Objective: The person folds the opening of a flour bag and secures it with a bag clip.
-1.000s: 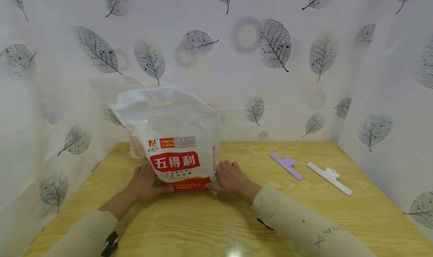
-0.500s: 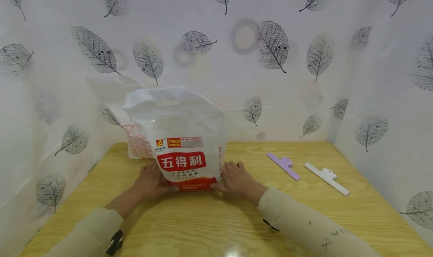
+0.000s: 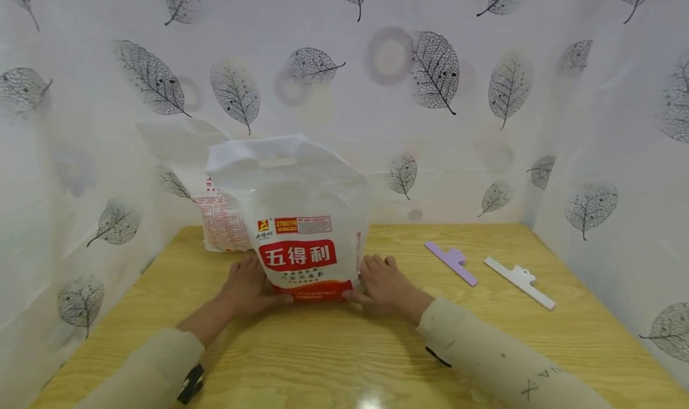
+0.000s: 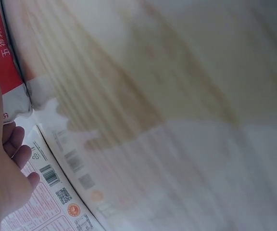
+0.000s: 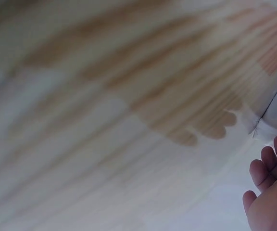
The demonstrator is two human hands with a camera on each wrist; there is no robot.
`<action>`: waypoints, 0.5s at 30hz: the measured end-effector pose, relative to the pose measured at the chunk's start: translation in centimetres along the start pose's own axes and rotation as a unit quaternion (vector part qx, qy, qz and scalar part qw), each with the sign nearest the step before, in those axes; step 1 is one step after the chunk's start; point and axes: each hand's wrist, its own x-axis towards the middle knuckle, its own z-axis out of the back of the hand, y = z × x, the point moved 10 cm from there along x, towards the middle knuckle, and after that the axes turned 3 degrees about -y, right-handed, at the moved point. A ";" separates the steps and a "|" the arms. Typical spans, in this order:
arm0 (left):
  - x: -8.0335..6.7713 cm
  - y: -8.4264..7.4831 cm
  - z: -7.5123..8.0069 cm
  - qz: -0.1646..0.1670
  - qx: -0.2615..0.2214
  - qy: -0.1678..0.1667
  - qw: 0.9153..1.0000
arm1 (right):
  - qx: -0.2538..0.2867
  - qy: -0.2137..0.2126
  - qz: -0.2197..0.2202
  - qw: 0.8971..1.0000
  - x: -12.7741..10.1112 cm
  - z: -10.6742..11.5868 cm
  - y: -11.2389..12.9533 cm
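Observation:
A white flour bag with a red label stands upright on the wooden table, its top flaring loosely. My left hand grips its lower left corner, thumb laid along the front bottom edge. At the lower right corner my right hand grips it the same way. Curled fingers of the left hand show beside the bag's edge in the left wrist view. In the right wrist view the right hand has bent fingers close to the bag's white corner. Behind and left stands a second white bag with red print, partly hidden.
On the right of the table lie a purple clip and a white clip, both long and flat. A leaf-patterned curtain surrounds the back and sides of the table.
Both hands have shifted the front flour bag to the right, baring more of the bag behind it. The clips have stayed in place on the table.

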 end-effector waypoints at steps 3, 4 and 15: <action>0.0 -0.4 0.0 0.000 -0.001 0.000 1.000 | 0.003 0.002 -0.004 1.000 -0.3 0.0 -0.2; 0.0 -0.5 -0.1 0.000 -0.001 0.000 1.000 | 0.005 0.001 -0.004 1.000 -0.4 0.1 -0.2; 0.7 -1.4 -0.4 0.008 0.001 -0.001 1.000 | 0.016 -0.007 -0.002 1.000 -1.0 0.5 -1.3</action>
